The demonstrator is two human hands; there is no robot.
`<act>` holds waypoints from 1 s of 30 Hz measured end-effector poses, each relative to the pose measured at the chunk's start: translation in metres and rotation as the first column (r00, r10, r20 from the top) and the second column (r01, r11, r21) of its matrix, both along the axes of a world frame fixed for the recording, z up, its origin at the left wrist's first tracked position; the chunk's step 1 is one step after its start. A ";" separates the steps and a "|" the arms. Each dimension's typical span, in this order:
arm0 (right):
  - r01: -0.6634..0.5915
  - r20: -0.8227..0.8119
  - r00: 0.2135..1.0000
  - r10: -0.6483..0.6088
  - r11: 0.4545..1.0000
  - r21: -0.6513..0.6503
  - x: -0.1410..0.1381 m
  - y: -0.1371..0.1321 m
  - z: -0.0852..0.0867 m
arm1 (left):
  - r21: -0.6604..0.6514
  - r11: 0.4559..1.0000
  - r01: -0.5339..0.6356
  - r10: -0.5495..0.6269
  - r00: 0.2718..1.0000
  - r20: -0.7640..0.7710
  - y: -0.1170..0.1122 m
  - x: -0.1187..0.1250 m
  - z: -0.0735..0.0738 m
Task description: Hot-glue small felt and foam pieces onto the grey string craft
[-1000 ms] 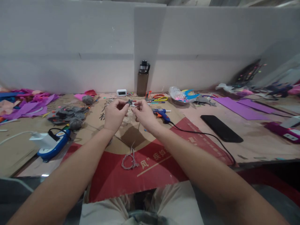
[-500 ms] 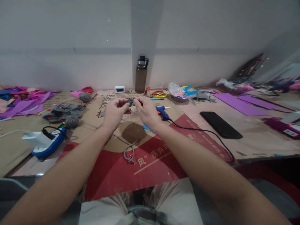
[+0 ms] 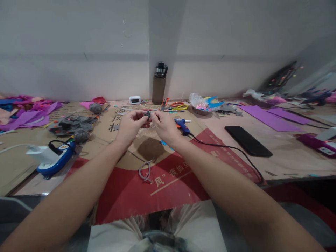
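Above the middle of the cardboard sheet, my left hand and my right hand come together. Their fingertips pinch a small dark grey piece from both sides; it is too small to tell its kind. Just right of my right hand lies a blue glue gun with its black cord. A loop of grey yarn rests on the cardboard below my hands, its strand running up to the left. Grey yarn balls and grey felt pieces lie to the left.
A dark bottle stands against the wall beside a small white digital clock. Scissors and a bowl of craft bits are behind the glue gun. A black phone lies right, a blue power strip left.
The small grey piece has turned slightly between my fingertips, and my fingers have shifted a little. The whole view has moved slightly; the things on the table stay where they were.
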State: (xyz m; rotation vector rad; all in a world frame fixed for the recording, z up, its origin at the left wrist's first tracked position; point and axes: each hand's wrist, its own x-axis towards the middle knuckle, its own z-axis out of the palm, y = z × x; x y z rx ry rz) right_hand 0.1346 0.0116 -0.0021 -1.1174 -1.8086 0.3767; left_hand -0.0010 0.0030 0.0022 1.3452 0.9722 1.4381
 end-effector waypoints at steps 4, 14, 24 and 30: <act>-0.013 -0.011 1.000 0.013 1.000 0.007 0.000 0.001 -0.001 | 0.007 1.000 0.024 -0.024 0.999 0.025 0.000 0.000 0.000; -0.083 0.009 0.997 0.082 0.996 0.020 0.000 -0.004 0.000 | 0.013 0.998 -0.053 0.053 0.998 0.028 -0.001 0.000 0.001; -0.001 0.060 0.998 0.001 1.000 0.010 -0.001 -0.011 0.004 | 0.058 0.997 -0.045 0.048 0.998 -0.041 -0.001 0.000 -0.003; 0.055 0.068 0.996 -0.058 0.998 0.042 0.005 -0.007 0.003 | 0.044 0.997 0.065 -0.061 0.994 -0.089 -0.002 -0.001 0.000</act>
